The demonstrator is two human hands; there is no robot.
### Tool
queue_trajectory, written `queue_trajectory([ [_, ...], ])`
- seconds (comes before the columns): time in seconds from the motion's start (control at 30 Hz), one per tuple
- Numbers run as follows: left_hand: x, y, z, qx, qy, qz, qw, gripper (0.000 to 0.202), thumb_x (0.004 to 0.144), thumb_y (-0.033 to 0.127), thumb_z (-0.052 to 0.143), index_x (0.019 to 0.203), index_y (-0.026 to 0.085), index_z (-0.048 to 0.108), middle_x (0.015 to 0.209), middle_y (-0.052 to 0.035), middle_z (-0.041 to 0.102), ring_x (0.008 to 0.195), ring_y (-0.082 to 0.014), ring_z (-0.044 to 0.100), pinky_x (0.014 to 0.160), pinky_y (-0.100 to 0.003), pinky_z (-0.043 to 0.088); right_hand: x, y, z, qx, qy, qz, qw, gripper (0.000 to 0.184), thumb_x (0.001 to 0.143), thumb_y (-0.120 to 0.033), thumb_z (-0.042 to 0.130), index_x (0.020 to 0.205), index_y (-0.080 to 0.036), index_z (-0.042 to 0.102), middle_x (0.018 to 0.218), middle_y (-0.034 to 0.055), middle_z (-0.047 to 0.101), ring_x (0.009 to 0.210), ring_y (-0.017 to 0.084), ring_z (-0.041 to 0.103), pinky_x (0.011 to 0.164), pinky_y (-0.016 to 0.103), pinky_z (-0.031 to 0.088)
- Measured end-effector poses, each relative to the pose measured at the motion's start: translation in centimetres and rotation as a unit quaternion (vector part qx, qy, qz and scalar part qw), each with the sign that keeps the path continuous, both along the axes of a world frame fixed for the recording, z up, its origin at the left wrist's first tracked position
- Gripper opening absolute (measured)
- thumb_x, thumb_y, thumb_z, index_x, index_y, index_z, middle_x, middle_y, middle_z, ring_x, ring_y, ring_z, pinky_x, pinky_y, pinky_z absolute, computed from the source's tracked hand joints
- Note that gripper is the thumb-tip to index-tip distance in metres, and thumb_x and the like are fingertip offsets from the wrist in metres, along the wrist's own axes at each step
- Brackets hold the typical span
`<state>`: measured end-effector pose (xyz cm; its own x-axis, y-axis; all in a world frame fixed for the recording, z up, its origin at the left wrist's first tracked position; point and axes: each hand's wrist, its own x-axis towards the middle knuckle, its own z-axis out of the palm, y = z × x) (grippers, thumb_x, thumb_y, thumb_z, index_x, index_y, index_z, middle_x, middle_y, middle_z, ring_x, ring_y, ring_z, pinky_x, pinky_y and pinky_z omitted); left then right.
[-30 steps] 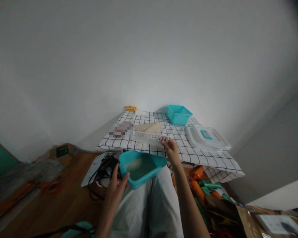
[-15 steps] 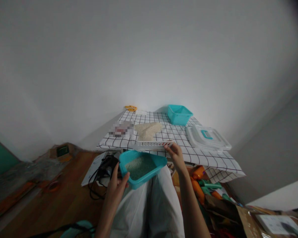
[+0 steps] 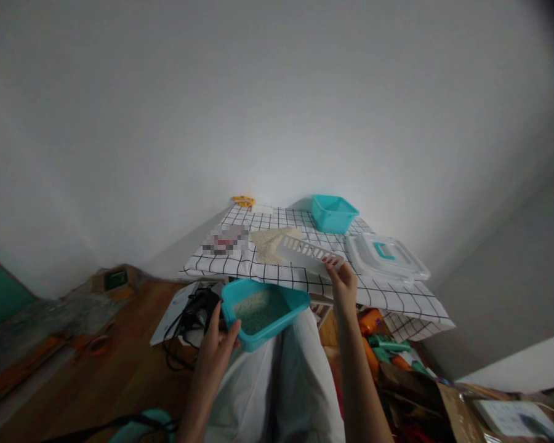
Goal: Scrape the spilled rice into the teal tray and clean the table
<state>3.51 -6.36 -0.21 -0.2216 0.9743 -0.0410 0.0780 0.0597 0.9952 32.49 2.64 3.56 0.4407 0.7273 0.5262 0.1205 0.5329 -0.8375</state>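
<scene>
My left hand (image 3: 216, 347) grips the near left rim of a teal plastic basket (image 3: 264, 311) that rests on my lap and holds pale grain. My right hand (image 3: 343, 284) pinches the end of a long white slotted tray (image 3: 307, 253), raised and tilted above the checked tablecloth (image 3: 314, 280). A heap of pale grain (image 3: 270, 242) lies on the cloth just left of the white tray.
A second teal basket (image 3: 333, 213) stands at the table's far side. A clear lidded box with a teal handle (image 3: 386, 258) sits at the right. An orange object (image 3: 242, 201) lies at the far left corner. Black cables (image 3: 189, 323) and clutter crowd the floor under the table.
My right hand has carried the white tray to the right and lifted it, uncovering the grain heap. The left hand and teal basket have stayed put.
</scene>
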Motion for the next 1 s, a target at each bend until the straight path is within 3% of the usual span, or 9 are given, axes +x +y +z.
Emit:
queue_trajectory([
  [0.13, 0.1, -0.1, 0.4, 0.002, 0.041, -0.007, 0.999, 0.096, 0.076, 0.062, 0.063, 0.152, 0.011, 0.034, 0.071, -0.0010, 0.068, 0.061, -0.0238, 0.068, 0.062, -0.036, 0.057, 0.3, -0.1, -0.1, -0.011, -0.027, -0.007, 1.000, 0.022, 0.079, -0.039, 0.069, 0.088, -0.020, 0.072, 0.090, 0.0064, 0.075, 0.088, 0.025, 0.067, 0.086, 0.040, 0.048],
  [0.3, 0.2, -0.4, 1.0, 0.037, 0.125, 0.011, 0.991, 0.082, 0.083, 0.057, 0.054, 0.150, 0.013, 0.039, 0.097, -0.0072, 0.066, 0.058, -0.0186, 0.065, 0.064, -0.037, 0.057, -0.5, -1.0, 0.4, -0.016, -0.057, 0.015, 0.998, 0.020, 0.081, -0.039, 0.068, 0.087, -0.021, 0.074, 0.089, 0.0058, 0.076, 0.087, 0.026, 0.068, 0.084, 0.040, 0.049],
  [0.5, 0.0, -0.6, 1.1, 0.081, 0.221, -0.013, 0.972, 0.067, 0.090, 0.051, 0.047, 0.148, 0.016, 0.045, 0.091, -0.0045, 0.058, 0.075, -0.0223, 0.065, 0.074, -0.038, 0.057, -1.3, -2.5, 1.1, -0.025, -0.077, 0.047, 0.996, 0.017, 0.082, -0.038, 0.068, 0.083, -0.022, 0.074, 0.083, 0.0044, 0.076, 0.081, 0.024, 0.067, 0.077, 0.037, 0.050],
  [0.73, 0.0, -0.7, 1.0, 0.079, 0.219, -0.025, 0.972, 0.066, 0.092, 0.051, 0.044, 0.149, 0.018, 0.043, 0.095, -0.0053, 0.056, 0.073, -0.0211, 0.063, 0.075, -0.040, 0.057, -1.6, -3.4, 1.4, -0.032, -0.067, 0.070, 0.995, 0.017, 0.080, -0.039, 0.070, 0.079, -0.022, 0.073, 0.080, 0.0045, 0.075, 0.077, 0.024, 0.069, 0.073, 0.036, 0.053],
  [0.9, -0.1, -0.7, 0.7, 0.078, 0.205, -0.026, 0.975, 0.064, 0.091, 0.054, 0.045, 0.147, 0.023, 0.045, 0.096, -0.0043, 0.057, 0.073, -0.0208, 0.063, 0.073, -0.040, 0.058, -0.3, -2.8, 1.2, -0.013, -0.042, -0.005, 0.999, 0.020, 0.082, -0.040, 0.067, 0.085, -0.022, 0.072, 0.087, 0.0056, 0.076, 0.087, 0.025, 0.069, 0.083, 0.040, 0.052],
  [1.0, 0.0, -0.7, 0.8, 0.072, 0.206, -0.027, 0.976, 0.067, 0.091, 0.054, 0.045, 0.149, 0.020, 0.043, 0.095, -0.0045, 0.055, 0.074, -0.0218, 0.063, 0.074, -0.041, 0.058, 1.0, -2.7, 1.1, -0.013, -0.038, -0.064, 0.997, 0.021, 0.082, -0.040, 0.066, 0.089, -0.021, 0.072, 0.089, 0.0059, 0.075, 0.088, 0.026, 0.067, 0.085, 0.040, 0.049],
])
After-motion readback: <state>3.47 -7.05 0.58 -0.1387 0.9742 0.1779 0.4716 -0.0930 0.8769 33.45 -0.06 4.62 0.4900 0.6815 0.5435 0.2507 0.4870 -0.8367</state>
